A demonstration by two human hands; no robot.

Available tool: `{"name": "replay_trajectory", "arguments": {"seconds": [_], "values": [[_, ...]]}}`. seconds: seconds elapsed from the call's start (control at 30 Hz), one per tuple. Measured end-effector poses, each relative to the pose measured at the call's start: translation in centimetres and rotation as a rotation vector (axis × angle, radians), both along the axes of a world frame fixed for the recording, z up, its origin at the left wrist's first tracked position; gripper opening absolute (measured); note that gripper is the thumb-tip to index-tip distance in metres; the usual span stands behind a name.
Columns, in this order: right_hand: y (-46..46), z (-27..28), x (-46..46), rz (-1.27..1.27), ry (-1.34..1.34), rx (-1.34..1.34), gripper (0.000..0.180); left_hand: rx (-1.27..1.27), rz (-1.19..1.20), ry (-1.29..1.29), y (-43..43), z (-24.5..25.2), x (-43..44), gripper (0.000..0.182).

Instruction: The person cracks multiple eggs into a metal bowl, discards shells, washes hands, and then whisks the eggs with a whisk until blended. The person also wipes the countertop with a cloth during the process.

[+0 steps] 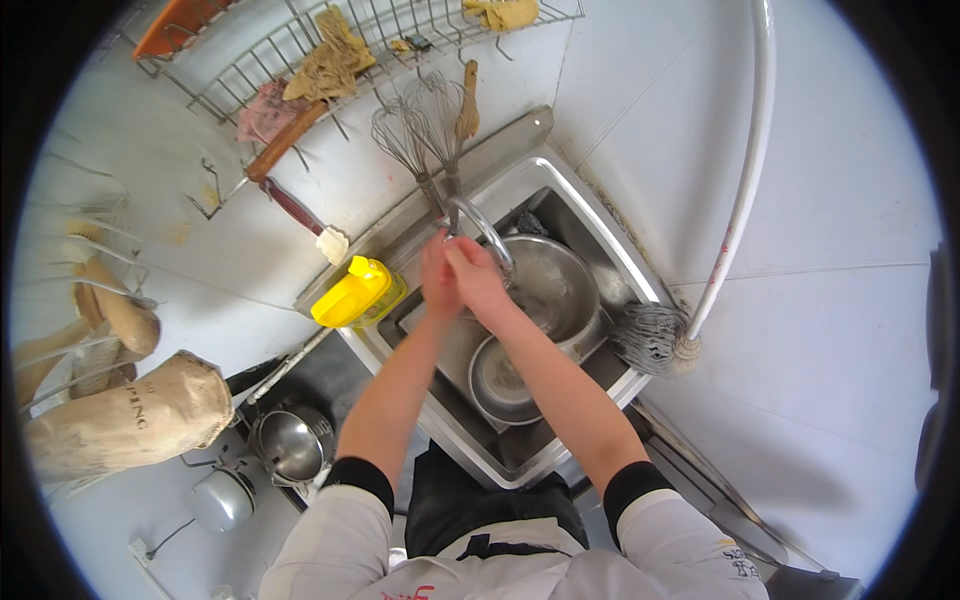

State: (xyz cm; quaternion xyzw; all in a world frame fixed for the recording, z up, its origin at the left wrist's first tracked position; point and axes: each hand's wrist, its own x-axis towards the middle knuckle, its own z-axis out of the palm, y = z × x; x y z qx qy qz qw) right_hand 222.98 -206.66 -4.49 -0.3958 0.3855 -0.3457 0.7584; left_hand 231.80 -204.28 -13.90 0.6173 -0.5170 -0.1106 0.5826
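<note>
My left hand (439, 274) and my right hand (475, 271) are together over the back left of a stainless steel sink (551, 166), close to the base of its curved metal faucet (484, 225). Both are somewhat blurred, and the fingers overlap, so whether anything lies between them is hidden. Under the faucet's spout sits a large metal bowl (581, 281) in the basin. A smaller metal bowl (481, 379) is nearer to me, partly behind my right forearm. Beside my left hand stands a yellow plastic jug (352, 300) on the sink's edge.
Wire whisks (405, 139) and a wooden-handled brush (468, 105) hang behind the faucet. Above is a wire rack (262, 64) with cloths. A mop head (652, 339) rests at the sink's right rim. A metal pot (291, 446) stands at lower left.
</note>
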Motion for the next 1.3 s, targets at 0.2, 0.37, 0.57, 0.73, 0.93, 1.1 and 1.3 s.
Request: {"name": "replay_trajectory", "arguments": {"seconds": [0.2,0.37,0.57,0.73,0.93,1.1,1.3], "values": [[-5.6,2.8,9.6,-0.290,0.380,-0.248,0.049,0.532,-0.269,0.322,12.5,4.9,-8.9,0.039],[-9.3,-0.1,9.5,-0.468,0.625,-0.289,0.046,0.886,-0.363,0.525,20.4,3.1,-10.6,0.022],[-2.2,6.8,9.1,-0.207,0.521,-0.415,0.033,0.897,-0.316,0.360,21.2,3.1,-6.6,0.039],[1.3,8.4,3.3,-0.350,0.273,-0.505,0.024,0.881,-0.457,0.203,20.0,4.7,-6.1,0.036],[5.9,21.5,-7.1,-0.371,0.092,-0.340,0.015,0.901,-0.600,0.225,19.9,6.0,-7.2,0.020],[10.1,24.3,-14.9,-0.393,0.168,-0.403,0.015,0.276,-0.654,0.569,16.4,21.1,-11.0,0.032],[15.9,20.7,-21.4,-0.199,0.703,-0.801,0.035,0.368,-0.610,0.372,12.1,23.2,-14.3,0.025]]}}
